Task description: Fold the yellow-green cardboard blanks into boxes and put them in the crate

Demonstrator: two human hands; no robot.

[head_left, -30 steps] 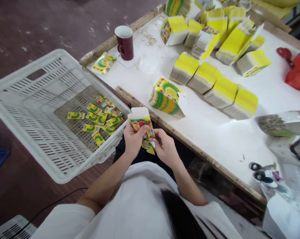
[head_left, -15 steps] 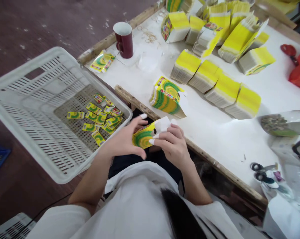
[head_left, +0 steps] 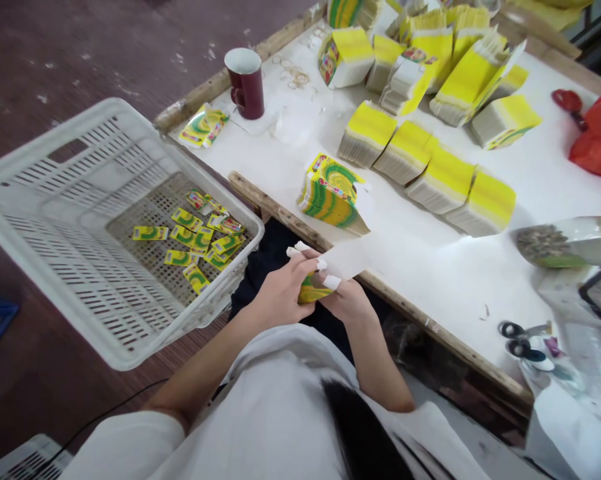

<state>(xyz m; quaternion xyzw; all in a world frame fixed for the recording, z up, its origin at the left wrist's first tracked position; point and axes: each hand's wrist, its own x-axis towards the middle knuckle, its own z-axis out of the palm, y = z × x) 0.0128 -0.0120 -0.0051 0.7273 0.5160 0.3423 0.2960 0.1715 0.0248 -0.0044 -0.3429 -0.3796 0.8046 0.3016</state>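
A: Biggest first: what is the room?

B: A dark, pale-flecked floor (head_left: 80, 47) on the left, and a white-topped counter (head_left: 445, 287) running slantwise ahead and off to the right.

A: Next?

B: A white slatted crate (head_left: 130, 137), open-topped, by the counter's corner. It lies on the left, so the left hand (head_left: 280, 293) is the nearer one to it.

A: What does the counter bear?

B: A row of yellow bundles (head_left: 440, 175) and, closer in, a stack of flat cartons (head_left: 330, 193) just past the wooden edge (head_left: 423, 323), ahead of both hands. A maroon mug (head_left: 250, 90) stands farther off.

A: And the hands?

B: Close together, just short of that edge. The left is wrapped over a yellow carton (head_left: 311, 292); the right hand (head_left: 351, 303) grips it from the counter side, though its lower fingers are hidden.

A: So the carton lies to the left hand's right?

B: Yes, between the two palms. Its long axis seems to slant away toward the counter, but the hands cover too much to be sure.

A: Anything smaller?

B: Its white flap (head_left: 348, 259), pointing counterward, and small yellow packs (head_left: 199, 241) scattered on the crate's bottom.
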